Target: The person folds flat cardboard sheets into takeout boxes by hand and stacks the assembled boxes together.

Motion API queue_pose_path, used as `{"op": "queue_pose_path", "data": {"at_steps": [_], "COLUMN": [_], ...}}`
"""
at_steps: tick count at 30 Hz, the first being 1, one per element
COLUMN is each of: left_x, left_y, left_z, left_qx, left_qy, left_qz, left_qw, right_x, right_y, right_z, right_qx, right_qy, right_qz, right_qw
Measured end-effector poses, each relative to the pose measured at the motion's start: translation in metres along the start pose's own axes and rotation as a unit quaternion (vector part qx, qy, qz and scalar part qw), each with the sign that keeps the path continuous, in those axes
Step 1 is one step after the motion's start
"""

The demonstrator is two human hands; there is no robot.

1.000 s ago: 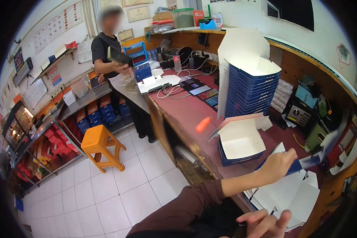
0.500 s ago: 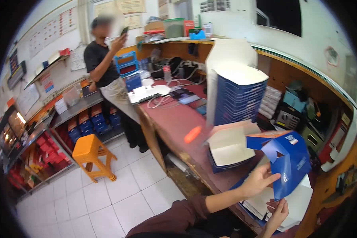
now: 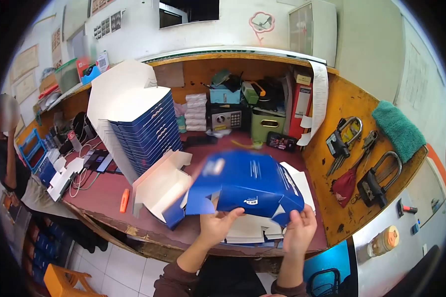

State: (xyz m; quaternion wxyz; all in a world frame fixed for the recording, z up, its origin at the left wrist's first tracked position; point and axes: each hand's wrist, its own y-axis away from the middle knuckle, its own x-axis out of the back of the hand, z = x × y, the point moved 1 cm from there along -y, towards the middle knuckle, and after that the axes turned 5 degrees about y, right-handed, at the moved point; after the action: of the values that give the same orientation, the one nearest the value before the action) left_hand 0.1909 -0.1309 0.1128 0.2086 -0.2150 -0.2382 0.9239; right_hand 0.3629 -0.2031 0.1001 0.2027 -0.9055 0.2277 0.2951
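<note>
A blue cardboard box (image 3: pixel 245 180), partly folded, is held up in front of me, its printed outside facing me. My left hand (image 3: pixel 218 227) is closed on the lower left of its front panel, thumb against the lower edge and the other fingers hidden behind. At the right corner my right hand (image 3: pixel 301 227) pinches a small flap. Flat white sheets of cardboard (image 3: pixel 248 230) lie below the box on the red tabletop. Just left of it sits an open box (image 3: pixel 163 190) with a white inside. Behind that rises a tall stack of nested blue boxes (image 3: pixel 146 131).
An orange marker (image 3: pixel 125 201) lies near the table's front edge. At the back are a safe (image 3: pixel 226 119), a green bin (image 3: pixel 266 129) and a red binder (image 3: pixel 299 111). Padlocks (image 3: pixel 376 180) hang on the wooden side panel. A person (image 3: pixel 15 168) stands at far left.
My view has swung to the right. The box has turned from a loose, raised sheet to a folded shape held level. My right hand has moved up to its right corner.
</note>
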Motion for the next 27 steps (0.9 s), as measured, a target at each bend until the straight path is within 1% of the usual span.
{"op": "queue_pose_path", "data": {"at_steps": [1,2,3,4,5,6,7,8,9,10,11,12,13,14,15,17,18,19,20,21,23,24,25,27], "left_x": [-0.009,-0.018,-0.028,-0.04,-0.037,-0.03,-0.021,-0.015,-0.009,-0.005,-0.003,0.002,0.006,0.005,0.005,0.0,0.003,0.0,-0.006,-0.017,-0.03,-0.025,-0.024,-0.015], "left_y": [0.005,0.011,0.014,0.015,0.017,0.018,0.02,0.019,0.018,0.016,0.013,0.004,-0.007,-0.011,-0.016,-0.018,-0.009,0.001,0.008,0.015,0.016,0.014,0.01,0.011], "left_z": [-0.002,-0.006,-0.007,-0.006,-0.013,-0.026,-0.036,-0.034,-0.031,-0.028,-0.024,-0.01,0.008,0.018,0.028,0.035,0.022,0.012,0.006,0.0,-0.006,-0.009,0.0,-0.008], "left_qx": [-0.002,-0.021,-0.038,-0.087,-0.086,-0.074,-0.059,-0.046,-0.035,0.006,0.045,0.041,0.089,0.108,0.131,0.132,0.168,0.192,0.214,0.23,0.191,0.227,0.222,0.279], "left_qy": [0.005,0.017,0.028,0.078,0.079,-0.022,-0.124,-0.162,-0.2,-0.064,0.075,0.074,0.291,0.394,0.491,0.297,0.118,0.088,0.056,0.13,0.298,0.348,0.352,0.389], "left_qz": [-0.003,0.013,0.03,0.018,0.017,0.001,-0.013,-0.032,-0.051,-0.013,0.025,0.027,-0.014,-0.034,-0.05,-0.024,0.021,0.034,0.055,0.089,0.083,0.047,0.013,-0.027], "left_qw": [1.0,1.0,0.998,0.993,0.993,0.997,0.99,0.985,0.978,0.998,0.996,0.996,0.952,0.912,0.86,0.945,0.978,0.977,0.974,0.96,0.932,0.908,0.909,0.878], "right_x": [-0.012,-0.013,-0.024,-0.034,-0.041,-0.041,-0.041,-0.042,-0.041,-0.038,-0.035,-0.031,-0.021,-0.032,-0.036,-0.031,-0.026,-0.026,-0.032,-0.041,-0.054,-0.042,-0.029,-0.003], "right_y": [0.007,0.011,0.018,0.022,0.024,0.023,0.022,0.023,0.024,0.024,0.023,0.022,0.02,0.021,0.023,0.029,0.029,0.036,0.043,0.051,0.059,0.058,0.055,0.04], "right_z": [0.003,0.012,0.02,0.028,0.033,0.031,0.032,0.033,0.03,0.025,0.021,0.018,0.019,0.012,0.01,0.018,0.024,0.027,0.034,0.042,0.06,0.074,0.083,0.091], "right_qx": [0.235,0.333,0.358,0.291,0.219,0.22,0.086,-0.053,-0.056,-0.083,-0.108,-0.092,-0.052,-0.006,0.053,0.176,0.225,0.258,0.252,0.242,0.212,0.202,0.195,0.167], "right_qy": [0.24,0.219,0.212,0.121,0.027,0.026,-0.102,-0.226,-0.226,-0.232,-0.238,-0.223,-0.209,-0.136,-0.083,0.005,0.02,0.022,-0.006,-0.037,-0.068,0.026,0.125,0.253], "right_qz": [0.087,0.065,0.094,0.103,0.11,0.109,0.087,0.062,0.061,0.032,0.002,0.0,-0.069,-0.033,-0.01,0.037,0.049,0.002,-0.021,-0.046,-0.082,-0.033,0.016,0.017], "right_qw": [0.938,0.915,0.905,0.943,0.969,0.969,0.987,0.971,0.971,0.969,0.965,0.97,0.974,0.99,0.995,0.984,0.973,0.966,0.967,0.969,0.971,0.978,0.973,0.953]}}
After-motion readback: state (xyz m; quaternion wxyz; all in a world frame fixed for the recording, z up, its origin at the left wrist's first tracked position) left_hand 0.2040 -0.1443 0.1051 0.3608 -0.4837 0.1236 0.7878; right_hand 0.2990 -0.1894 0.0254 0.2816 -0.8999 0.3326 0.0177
